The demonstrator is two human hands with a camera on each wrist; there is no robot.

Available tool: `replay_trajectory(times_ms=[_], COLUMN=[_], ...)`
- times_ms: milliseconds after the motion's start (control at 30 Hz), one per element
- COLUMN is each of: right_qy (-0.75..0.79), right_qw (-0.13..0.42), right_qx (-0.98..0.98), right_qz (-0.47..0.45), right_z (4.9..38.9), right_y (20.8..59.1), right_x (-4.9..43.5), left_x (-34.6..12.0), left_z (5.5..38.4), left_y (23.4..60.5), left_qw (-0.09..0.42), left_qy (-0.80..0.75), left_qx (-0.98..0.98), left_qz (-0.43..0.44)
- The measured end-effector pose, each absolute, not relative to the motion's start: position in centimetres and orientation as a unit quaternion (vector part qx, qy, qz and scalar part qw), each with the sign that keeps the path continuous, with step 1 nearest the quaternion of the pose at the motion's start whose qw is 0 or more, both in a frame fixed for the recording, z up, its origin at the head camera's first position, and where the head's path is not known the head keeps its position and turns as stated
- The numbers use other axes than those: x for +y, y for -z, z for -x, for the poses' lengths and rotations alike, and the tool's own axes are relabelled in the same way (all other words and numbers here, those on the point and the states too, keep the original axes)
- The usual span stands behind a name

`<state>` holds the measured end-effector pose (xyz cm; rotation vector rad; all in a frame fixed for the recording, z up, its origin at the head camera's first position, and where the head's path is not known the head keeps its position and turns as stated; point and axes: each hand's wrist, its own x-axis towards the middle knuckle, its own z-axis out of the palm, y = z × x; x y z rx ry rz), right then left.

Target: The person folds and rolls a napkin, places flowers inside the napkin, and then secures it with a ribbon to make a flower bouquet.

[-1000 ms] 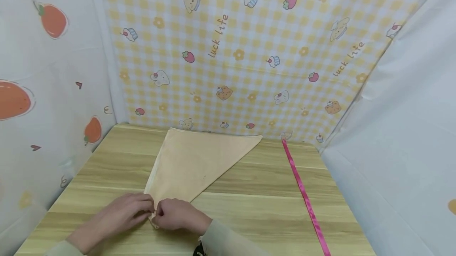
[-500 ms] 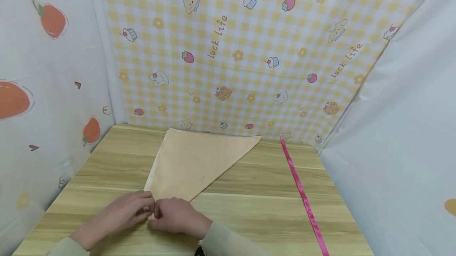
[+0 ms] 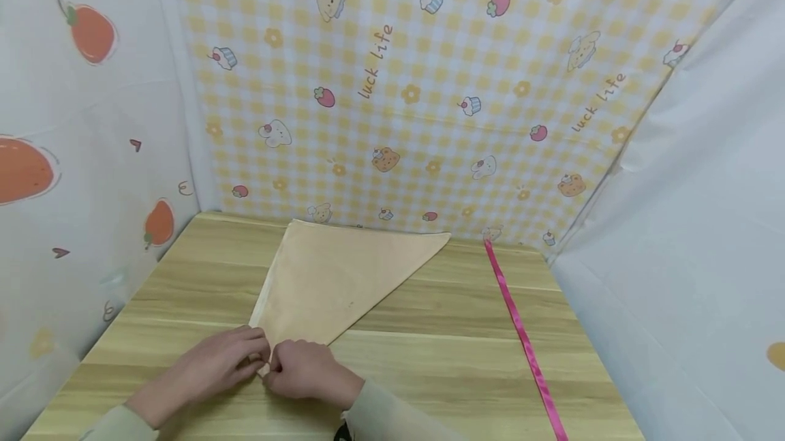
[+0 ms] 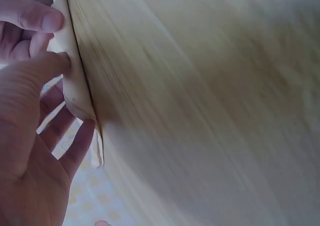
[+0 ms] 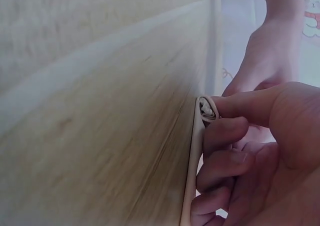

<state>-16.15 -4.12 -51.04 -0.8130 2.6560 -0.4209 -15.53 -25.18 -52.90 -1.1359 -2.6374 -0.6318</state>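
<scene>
A beige cloth [image 3: 331, 277], folded into a triangle, lies flat on the table with its near corner under both hands. My left hand [image 3: 229, 362] pinches the left part of that corner. In the left wrist view, the left thumb [image 4: 50, 66] presses on a rolled edge of the cloth [image 4: 77, 86], with the other fingers spread along it. My right hand [image 3: 306, 369] grips the corner from the right, its fingers curled. Seen from the right wrist, the cloth's end is a small rolled coil [image 5: 207, 108] between the right thumb and index finger.
A pink ribbon [image 3: 521, 332] stretches along the right side of the wooden table [image 3: 441, 373]. Behind the table hangs a yellow checked curtain [image 3: 392, 120]. White sheets stand to the left [image 3: 122, 141] and right [image 3: 693, 223].
The cloth's near tip, sticking out below the hands a second ago, is now rolled in between the fingers. Both hands have shifted only slightly; the ribbon lies unchanged.
</scene>
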Motion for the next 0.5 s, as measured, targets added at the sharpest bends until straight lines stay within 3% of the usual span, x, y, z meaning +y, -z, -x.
replay_trajectory(times_ms=[267, 500], right_qy=[0.221, 0.222], right_qw=[0.219, 0.22], right_qx=[0.921, 0.92], right_qz=[0.233, 0.236], right_z=[16.59, 17.09], right_y=[50.9, 51.39], right_x=[-3.66, -3.48], left_x=[-25.83, -25.8], left_z=[15.33, 15.64], left_y=[53.22, 53.5], left_qw=[0.089, 0.134], left_qy=[0.221, 0.213], left_qx=[-0.891, -0.878], left_qz=[0.387, 0.408])
